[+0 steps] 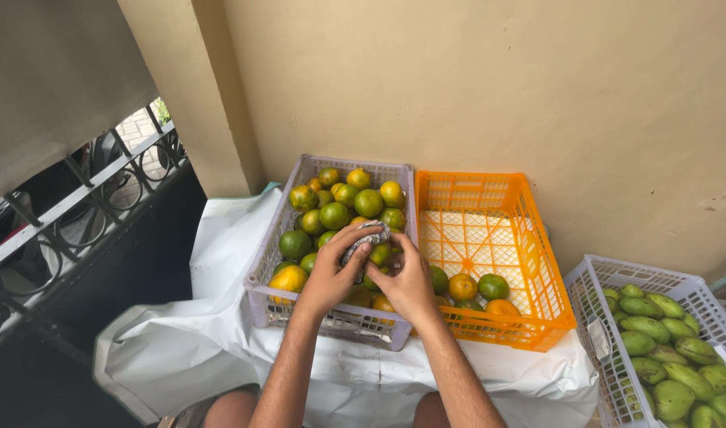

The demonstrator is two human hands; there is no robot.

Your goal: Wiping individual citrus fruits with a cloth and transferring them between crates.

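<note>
We look down at our two bare hands, held together over the front of a pale grey slotted plastic crate (269, 261) heaped with green and yellow-orange round citrus fruits (336, 214). Our left hand (331, 273) has its fingers curled closed around a crumpled grey patterned cloth (366, 236), pressing it onto a fruit that is mostly hidden beneath. Our right hand (409, 284) sits just beside it, touching it, fingers bent and cupped around the same fruit from the right; we cannot see the fruit's colour clearly.

The cloth lies at our fingertips, directly ahead of both wrists, its long axis running up and to the right. The left hand is the one on it.

Both forearms rise from the bottom edge and converge, wrists bent slightly downward.

Touching the grey crate on the right stands a bright orange plastic crate (537, 261), holding only a few fruits at its near end. Both rest on a white sheet (220, 333).
</note>
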